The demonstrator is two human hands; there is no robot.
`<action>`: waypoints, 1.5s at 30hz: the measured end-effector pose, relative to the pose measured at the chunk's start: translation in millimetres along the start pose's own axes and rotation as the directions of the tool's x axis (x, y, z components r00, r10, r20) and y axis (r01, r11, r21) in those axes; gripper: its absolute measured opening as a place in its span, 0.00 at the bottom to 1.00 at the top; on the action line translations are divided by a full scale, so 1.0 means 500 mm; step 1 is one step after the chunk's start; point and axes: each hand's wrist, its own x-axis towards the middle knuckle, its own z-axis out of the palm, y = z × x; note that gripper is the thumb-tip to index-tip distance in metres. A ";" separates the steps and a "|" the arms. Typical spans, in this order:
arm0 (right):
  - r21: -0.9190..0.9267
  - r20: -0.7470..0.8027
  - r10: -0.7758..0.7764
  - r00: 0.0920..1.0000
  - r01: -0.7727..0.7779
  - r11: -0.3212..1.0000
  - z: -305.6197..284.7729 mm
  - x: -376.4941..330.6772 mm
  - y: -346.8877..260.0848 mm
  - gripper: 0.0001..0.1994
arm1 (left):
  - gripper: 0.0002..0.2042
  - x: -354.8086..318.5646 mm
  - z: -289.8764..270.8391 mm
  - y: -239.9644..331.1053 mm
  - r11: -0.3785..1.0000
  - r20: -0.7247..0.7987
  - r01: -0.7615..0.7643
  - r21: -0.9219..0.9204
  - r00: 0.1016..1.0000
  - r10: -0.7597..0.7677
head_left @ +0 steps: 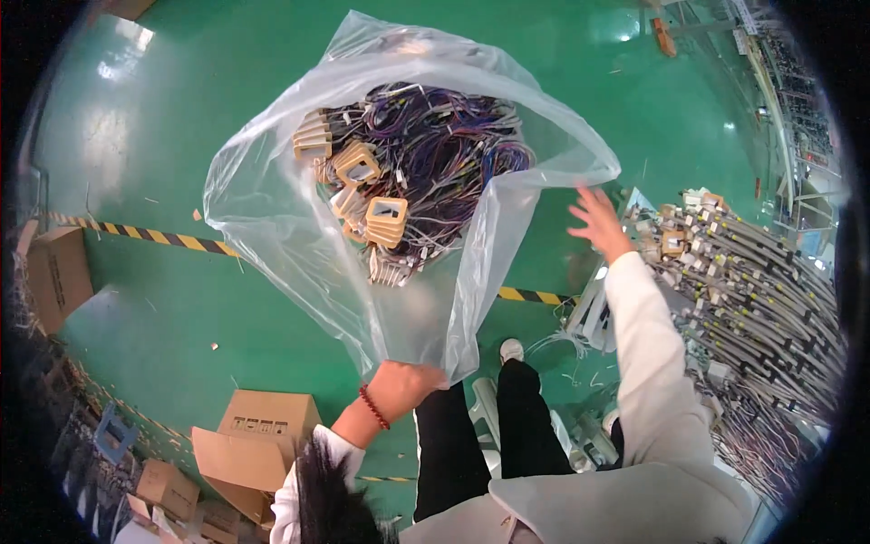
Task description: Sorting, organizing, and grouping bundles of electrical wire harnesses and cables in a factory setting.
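A large clear plastic bag [281,227] is spread wide at its mouth in front of me. Inside it lies a heap of wire harnesses [435,136], mostly dark purple and grey, with white connectors. Several cream-coloured rectangular frames [386,216] sit in stacks on the heap's left side. My left hand [408,392] has its fingers closed on the near edge of the bag, just above my leg. My right hand [602,222] is open with fingers spread, just below the bag's right corner; it looks apart from the plastic and holds nothing.
At right, grey cable bundles [734,272] with white connectors are piled up, with loose coloured wires [770,435] below. An open cardboard box [267,431] stands lower left, another box [62,272] farther left. Yellow-black tape [172,238] crosses the green floor [145,335].
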 end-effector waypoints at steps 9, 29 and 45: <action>0.518 -0.246 -0.048 0.968 0.173 0.838 0.226 -0.079 -0.069 0.40 | 0.12 0.023 0.084 -0.010 0.942 0.505 -0.171 0.290 0.863 0.001; -0.184 0.230 -0.536 0.812 0.577 0.796 -0.146 -0.497 0.554 0.07 | 0.26 0.091 0.132 0.089 0.489 0.175 0.198 0.850 0.768 -0.616; 0.235 -0.549 -0.499 0.671 0.697 0.678 -0.894 -0.621 0.778 0.06 | 0.38 0.407 0.872 0.804 0.885 -0.509 -0.466 0.014 0.758 0.408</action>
